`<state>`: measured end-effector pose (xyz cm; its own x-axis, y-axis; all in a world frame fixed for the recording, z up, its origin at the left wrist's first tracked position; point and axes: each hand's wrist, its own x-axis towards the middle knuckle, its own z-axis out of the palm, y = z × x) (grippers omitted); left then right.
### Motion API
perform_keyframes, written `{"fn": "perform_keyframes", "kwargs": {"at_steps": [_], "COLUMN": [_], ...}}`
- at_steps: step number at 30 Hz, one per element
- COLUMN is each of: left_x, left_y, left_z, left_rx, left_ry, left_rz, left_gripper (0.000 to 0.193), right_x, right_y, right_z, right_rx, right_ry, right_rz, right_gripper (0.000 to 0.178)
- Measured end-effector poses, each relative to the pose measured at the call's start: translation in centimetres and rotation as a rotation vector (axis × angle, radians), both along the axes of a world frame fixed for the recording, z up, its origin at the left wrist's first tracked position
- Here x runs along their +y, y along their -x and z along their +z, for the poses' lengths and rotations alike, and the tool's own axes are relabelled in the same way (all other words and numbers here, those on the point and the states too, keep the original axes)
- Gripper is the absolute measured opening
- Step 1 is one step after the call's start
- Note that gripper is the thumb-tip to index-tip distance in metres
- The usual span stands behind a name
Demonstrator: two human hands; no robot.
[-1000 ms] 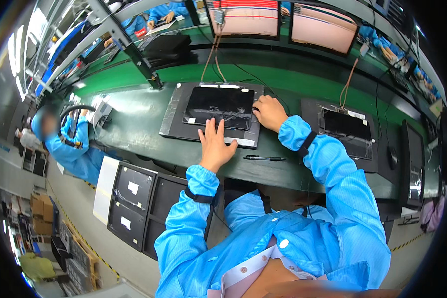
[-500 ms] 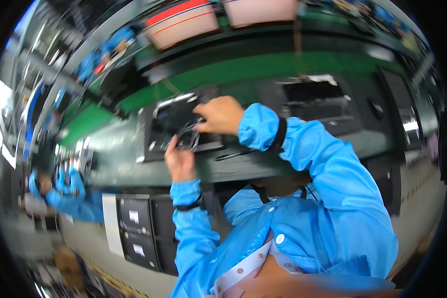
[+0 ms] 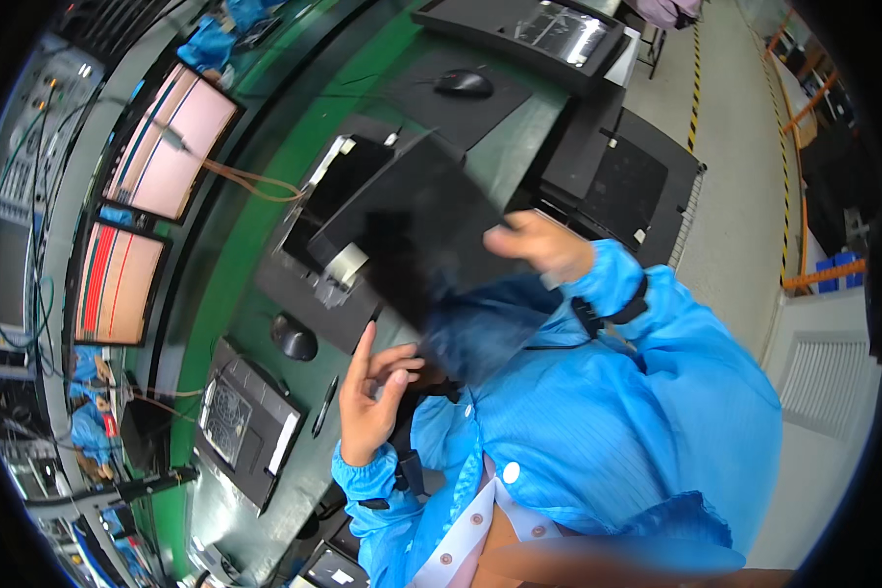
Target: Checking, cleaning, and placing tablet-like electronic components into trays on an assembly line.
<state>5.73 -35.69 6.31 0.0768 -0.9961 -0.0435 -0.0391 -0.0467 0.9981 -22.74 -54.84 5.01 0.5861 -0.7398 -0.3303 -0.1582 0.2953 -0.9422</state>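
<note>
My right hand [image 3: 549,243] grips the right edge of a thin, glossy black panel [image 3: 441,211], held tilted above the bench. A silvery-white tab [image 3: 346,263] shows by the panel's left corner. Its lower part looks smoky and see-through in front of my blue sleeve and smock, blurred by motion. My left hand [image 3: 374,397] is empty below the panel's lower left side, index finger stretched and thumb apart from the others. Behind the held panel, partly covered by it, another dark panel [image 3: 338,196] with white tabs lies on a dark mat [image 3: 309,299].
Left of my left hand are a pen [image 3: 325,407], a black mouse [image 3: 294,336] and a black tray [image 3: 255,436] with a shiny sheet. A second mouse [image 3: 464,83] lies farther off. Black trays [image 3: 627,176] stand at right. Two monitors [image 3: 118,284] line the bench's back.
The view has swung right along the bench. My hands were both at a dark panel on the left mat; now my right hand holds a black panel raised, and my left is away from it.
</note>
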Motion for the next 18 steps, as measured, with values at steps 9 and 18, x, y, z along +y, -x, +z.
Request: {"fn": "perform_keyframes", "kwargs": {"at_steps": [9, 18], "left_x": [-2.3, -1.7], "left_y": [-3.6, -0.4], "left_z": [-1.1, -6.4], "left_rx": [-1.177, -1.127], "left_ry": [0.43, 0.319], "left_rz": [0.193, 0.13], "left_gripper": [0.017, 0.009], "right_x": [-3.0, -15.4], "right_y": [28.3, 21.0], "right_z": [-8.5, -18.3], "right_rx": [-0.319, -0.635], "right_ry": [-0.018, -0.096], "right_rz": [-1.066, -0.991], "right_gripper": [0.04, 0.034]}}
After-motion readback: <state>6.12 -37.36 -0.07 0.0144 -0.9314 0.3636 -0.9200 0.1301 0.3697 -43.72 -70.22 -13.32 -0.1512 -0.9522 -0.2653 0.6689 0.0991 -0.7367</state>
